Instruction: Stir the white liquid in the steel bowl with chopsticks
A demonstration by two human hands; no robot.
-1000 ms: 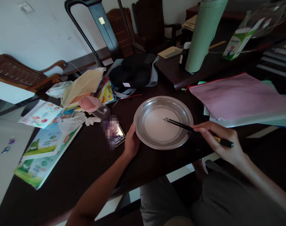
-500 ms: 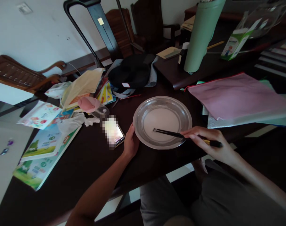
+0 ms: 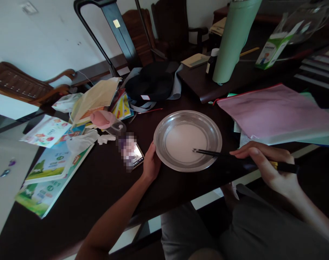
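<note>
A round metal dish [image 3: 161, 151] sits near the table's front edge, with a whitish layer [image 3: 182, 142] covering its bottom. My left hand [image 3: 151, 167] grips the dish by its left rim, fingers partly hidden beneath. In my right hand [image 3: 273, 168], to the right of the dish, is a pair of black chopsticks [image 3: 214, 153] with a gold band near the back end. Their tips lie close together over the right part of the whitish layer. Whether the tips pinch anything is too small to tell.
A lit phone [image 3: 137, 156] lies left of the dish. Books [image 3: 49, 171], tissue and a pink-topped bottle [image 3: 103, 119] are farther left. Behind are a black bag [image 3: 150, 81] and a tall green flask [image 3: 233, 43]. A pink zip pouch [image 3: 273, 108] lies at right.
My right hand has moved right, drawing the chopstick tips from the middle of the dish toward its right side. The left hand and dish stay almost in place. The phone's picture has changed.
</note>
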